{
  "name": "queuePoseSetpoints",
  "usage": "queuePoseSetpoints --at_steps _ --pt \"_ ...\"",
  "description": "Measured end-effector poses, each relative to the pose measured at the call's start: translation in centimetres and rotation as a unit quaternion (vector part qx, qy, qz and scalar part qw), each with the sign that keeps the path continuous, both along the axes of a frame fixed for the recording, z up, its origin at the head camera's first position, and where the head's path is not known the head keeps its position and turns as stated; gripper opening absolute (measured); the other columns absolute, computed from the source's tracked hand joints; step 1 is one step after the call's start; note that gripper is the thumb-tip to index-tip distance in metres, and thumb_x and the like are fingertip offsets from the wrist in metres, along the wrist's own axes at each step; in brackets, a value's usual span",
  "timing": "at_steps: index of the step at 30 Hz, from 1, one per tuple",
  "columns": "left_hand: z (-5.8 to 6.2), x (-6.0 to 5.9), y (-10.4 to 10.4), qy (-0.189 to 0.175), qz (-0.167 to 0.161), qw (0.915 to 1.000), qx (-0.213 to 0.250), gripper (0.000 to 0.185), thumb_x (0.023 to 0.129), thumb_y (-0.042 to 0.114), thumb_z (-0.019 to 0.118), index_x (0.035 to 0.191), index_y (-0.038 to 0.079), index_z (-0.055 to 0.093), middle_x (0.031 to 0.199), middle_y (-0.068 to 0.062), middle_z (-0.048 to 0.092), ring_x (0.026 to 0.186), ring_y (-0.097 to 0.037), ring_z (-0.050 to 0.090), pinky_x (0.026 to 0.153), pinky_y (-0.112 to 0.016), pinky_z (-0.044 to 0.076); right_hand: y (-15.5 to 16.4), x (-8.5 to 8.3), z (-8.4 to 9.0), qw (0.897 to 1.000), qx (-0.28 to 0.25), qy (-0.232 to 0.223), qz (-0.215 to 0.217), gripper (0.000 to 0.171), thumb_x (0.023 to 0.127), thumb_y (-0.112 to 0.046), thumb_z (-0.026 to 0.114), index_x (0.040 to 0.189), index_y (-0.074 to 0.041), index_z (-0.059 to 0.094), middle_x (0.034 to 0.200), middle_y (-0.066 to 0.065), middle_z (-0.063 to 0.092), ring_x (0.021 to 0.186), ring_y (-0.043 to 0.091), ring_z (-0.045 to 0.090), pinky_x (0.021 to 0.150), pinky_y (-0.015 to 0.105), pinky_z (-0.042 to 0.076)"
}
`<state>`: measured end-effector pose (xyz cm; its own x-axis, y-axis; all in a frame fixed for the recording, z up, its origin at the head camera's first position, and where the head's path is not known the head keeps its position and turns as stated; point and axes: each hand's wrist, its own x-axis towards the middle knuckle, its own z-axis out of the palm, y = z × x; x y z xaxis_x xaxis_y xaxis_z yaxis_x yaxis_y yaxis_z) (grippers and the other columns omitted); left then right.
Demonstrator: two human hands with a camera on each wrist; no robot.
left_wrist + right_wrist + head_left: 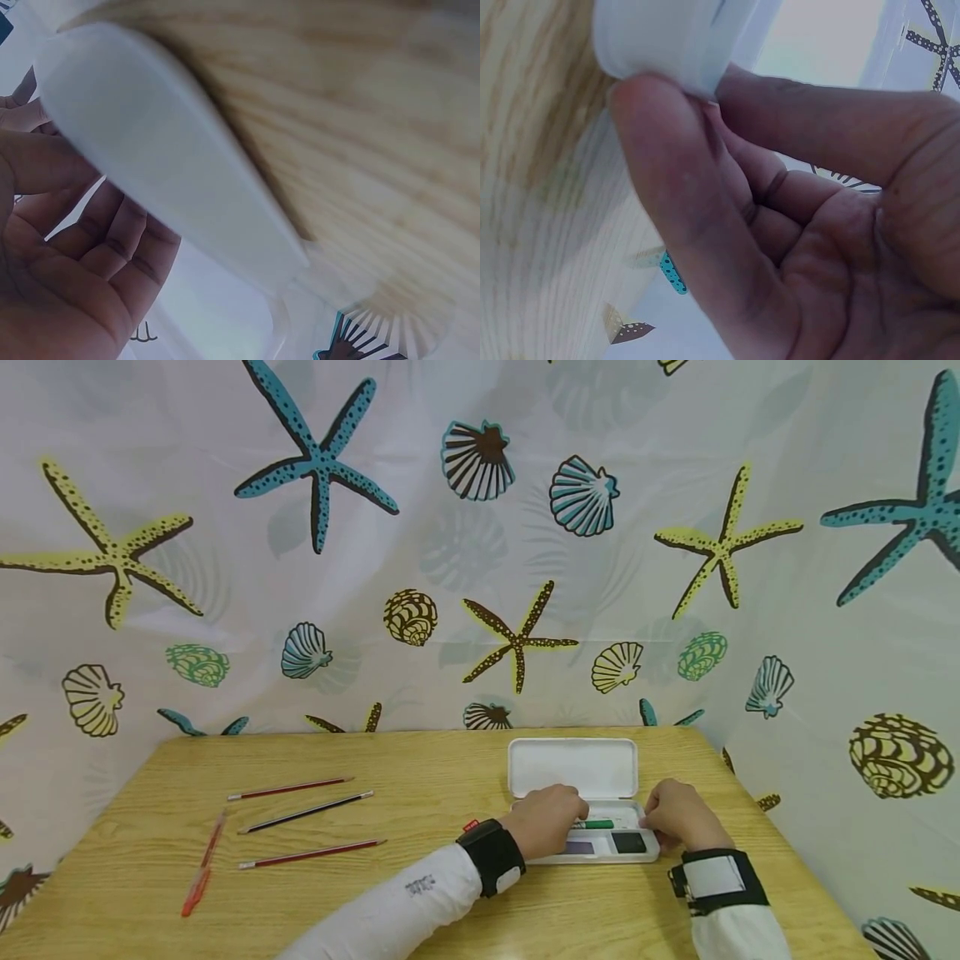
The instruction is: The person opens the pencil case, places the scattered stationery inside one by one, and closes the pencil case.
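- While the light wooden table [435, 777] stretches across the view, a slim translucent red pen [203, 867] lies at its left, slanting, with its thicker end nearer the person.
- Just right of that, a dark-red pencil with a white end [291, 788] lies farthest back, a black pencil [306, 812] in the middle and a second dark-red pencil [313, 853] in front, all three apart from one another.
- Well right of these, the left hand [546, 821] reaches over the left part of an open white rectangular pencil case [600, 859], fingers bent down into it; whether they grip anything, I cannot tell.
- Set on the table, the case has its white lid [573, 768] opened away from the person; inside, a green stick-like item [597, 824] lies beside the left fingertips, behind a purple-grey rectangle [580, 848] and a black block [628, 842].
- At the case's right end, the right hand [682, 814] pinches the corner between thumb and index finger.
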<state>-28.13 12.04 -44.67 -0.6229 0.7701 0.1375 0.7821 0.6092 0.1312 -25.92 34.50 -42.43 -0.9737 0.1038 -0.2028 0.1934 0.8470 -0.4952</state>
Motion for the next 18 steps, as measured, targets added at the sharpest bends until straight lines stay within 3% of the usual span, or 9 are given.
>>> queuePoseSetpoints --at_steps 18 --pt "0.20 0.00 -0.57 0.004 -0.005 0.9999 0.013 0.016 0.092 0.003 0.074 0.102 0.013 0.081 0.097 0.004 0.073 0.087 -0.005 0.066 0.072 -0.019 0.054 -0.04 -0.02 -0.05 1.000 0.003 -0.001 0.002 0.012 0.092 0.001 0.071 0.083 0.003 0.063 0.073 0.011 0.060 0.063 0.022 0.060 0.055 0.029 0.050"
